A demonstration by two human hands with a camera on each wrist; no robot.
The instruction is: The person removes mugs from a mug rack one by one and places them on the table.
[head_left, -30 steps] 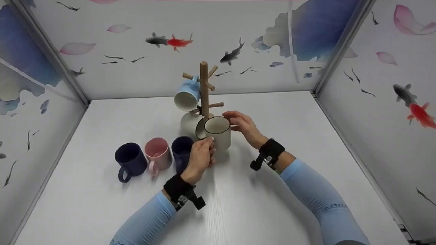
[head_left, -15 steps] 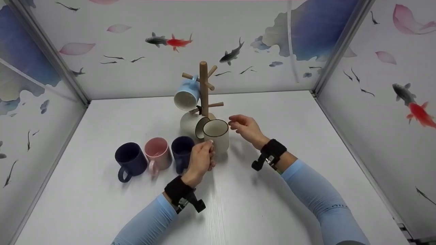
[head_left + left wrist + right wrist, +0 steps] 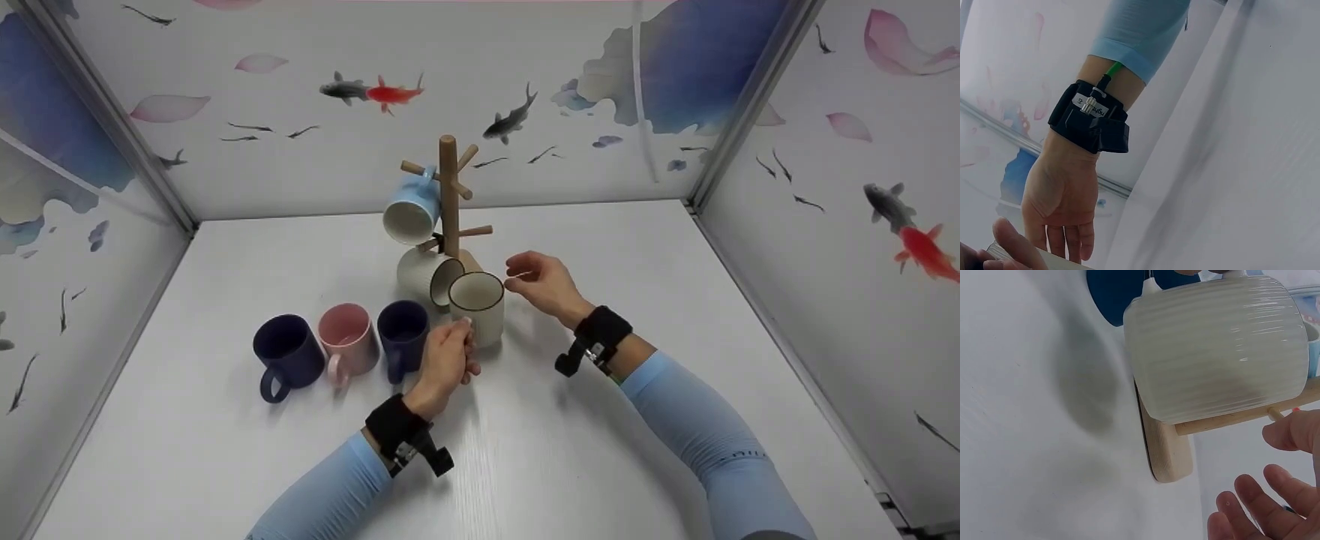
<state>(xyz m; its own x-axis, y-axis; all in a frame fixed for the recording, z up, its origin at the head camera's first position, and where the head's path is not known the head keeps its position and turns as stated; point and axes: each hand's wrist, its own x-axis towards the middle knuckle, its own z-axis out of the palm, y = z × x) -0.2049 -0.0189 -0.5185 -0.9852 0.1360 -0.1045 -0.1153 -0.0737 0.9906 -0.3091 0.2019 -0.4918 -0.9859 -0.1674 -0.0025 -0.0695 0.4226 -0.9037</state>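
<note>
My left hand (image 3: 446, 360) grips the handle of a cream mug (image 3: 486, 321) with a dark rim, upright in front of the wooden mug tree (image 3: 448, 195). In the right wrist view the ribbed mug (image 3: 1216, 349) appears raised off the table, its shadow beside it. My right hand (image 3: 546, 286) is just right of the mug, fingers loosely bent and holding nothing. The left wrist view catches the left thumb (image 3: 1013, 242) and the right palm (image 3: 1067, 185). On the tree hang a light blue mug (image 3: 412, 210), high, and another cream mug (image 3: 424, 276), low.
Left of my left hand stand a dark blue mug (image 3: 405, 337), a pink mug (image 3: 349, 337) and a second dark blue mug (image 3: 289, 349) in a row on the white table (image 3: 585, 450). Bare pegs (image 3: 476, 231) jut from the tree's right side. Printed walls enclose the table.
My left hand and the cream mug have come slightly down and toward me, away from the tree. The right hand has drawn a little to the right, off the mug.
</note>
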